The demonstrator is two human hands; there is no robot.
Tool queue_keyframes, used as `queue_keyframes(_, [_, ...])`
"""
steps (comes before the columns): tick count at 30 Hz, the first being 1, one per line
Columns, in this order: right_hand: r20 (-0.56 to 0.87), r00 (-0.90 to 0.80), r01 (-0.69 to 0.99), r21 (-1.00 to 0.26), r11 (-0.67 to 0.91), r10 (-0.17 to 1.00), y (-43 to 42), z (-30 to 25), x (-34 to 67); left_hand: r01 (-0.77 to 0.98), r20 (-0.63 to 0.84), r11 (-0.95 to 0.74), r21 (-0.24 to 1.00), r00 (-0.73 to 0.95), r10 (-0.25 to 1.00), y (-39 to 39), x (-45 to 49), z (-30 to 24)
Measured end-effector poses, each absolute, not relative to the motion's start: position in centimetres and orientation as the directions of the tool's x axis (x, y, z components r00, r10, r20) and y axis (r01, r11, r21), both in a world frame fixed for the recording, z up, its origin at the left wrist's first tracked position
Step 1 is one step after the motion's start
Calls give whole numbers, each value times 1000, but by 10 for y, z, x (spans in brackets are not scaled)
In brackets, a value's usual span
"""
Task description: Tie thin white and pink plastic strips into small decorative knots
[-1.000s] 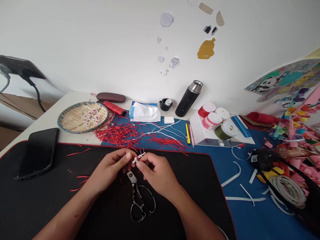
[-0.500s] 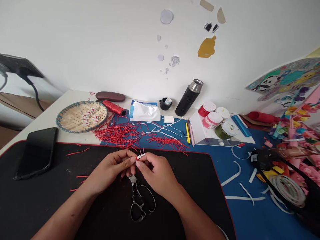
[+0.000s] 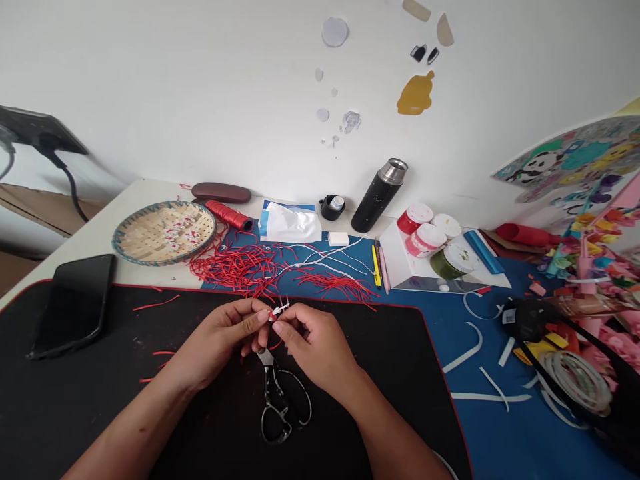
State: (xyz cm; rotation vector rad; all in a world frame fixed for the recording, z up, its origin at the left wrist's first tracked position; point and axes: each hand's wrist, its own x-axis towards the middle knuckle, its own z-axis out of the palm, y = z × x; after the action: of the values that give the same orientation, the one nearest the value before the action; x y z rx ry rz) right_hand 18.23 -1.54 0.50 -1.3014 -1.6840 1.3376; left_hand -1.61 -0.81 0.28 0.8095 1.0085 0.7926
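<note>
A small white-and-red cord piece [image 3: 275, 314] is pinched between the fingertips of the left hand [image 3: 217, 345] and the right hand [image 3: 317, 350], held above a black desk mat [image 3: 100, 413] and just over steel scissors [image 3: 273, 400]. The pinch is best kept tight and close to the piece, so that slipping is avoided; its exact form is partly hidden by the fingers.

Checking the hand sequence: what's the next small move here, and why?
Probably snug the red cord against the small white piece first. The left hand and right hand both pinch at it, so neither is free yet. The scissors lie just below the hands, so trimming could likely follow once it's firm.
</note>
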Motion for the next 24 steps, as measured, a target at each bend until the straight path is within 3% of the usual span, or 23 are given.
queue_keyframes(11, [-98, -276, 131, -989, -64, 956, -14, 5, 184, -3, -385, 417, 909, 377, 843, -8, -17, 3])
queue_keyframes(24, [-90, -280, 257, -966, -16, 956, -14, 6, 184, 108, -379, 370, 923, 428, 820, -9, -19, 2])
